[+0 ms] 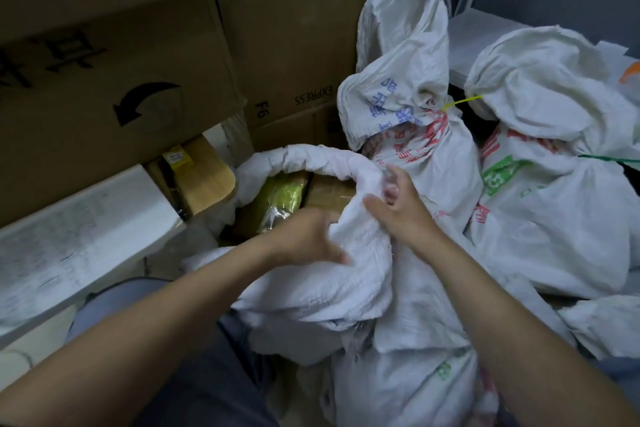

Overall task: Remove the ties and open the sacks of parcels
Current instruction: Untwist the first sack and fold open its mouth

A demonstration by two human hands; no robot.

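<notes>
Cardboard boxes [114,55] stacked high along the back and left, pretty dim storage corner, white woven sacks piled all over the right side.

Both bare forearms come up from the bottom corners and meet in the middle at the open sack [311,158]. Its mouth is already rolled down into a fat rim. You can see a brown taped carton [332,191] and a green plastic packet [284,198] inside it.

The left hand [304,239] reaches in from the left, thumb out on top, fingers tucked into a bunched fold of the sack's near edge, so it's got hold of the cloth. The right hand [401,215] sits just beside it on the right. Its wrist is bent, its thumb points left, and its fingers curl over the rim, gripping the fabric there. The hands are close together but not touching.

Right behind the right hand stands a tied sack [415,149] with red and blue print, cinched at the neck by a yellow tie [462,103]. Next to it on the right is a second tied sack [554,211], with a green tie [609,159] round its neck. One more sack [415,381] lies low between the forearms.
</notes>
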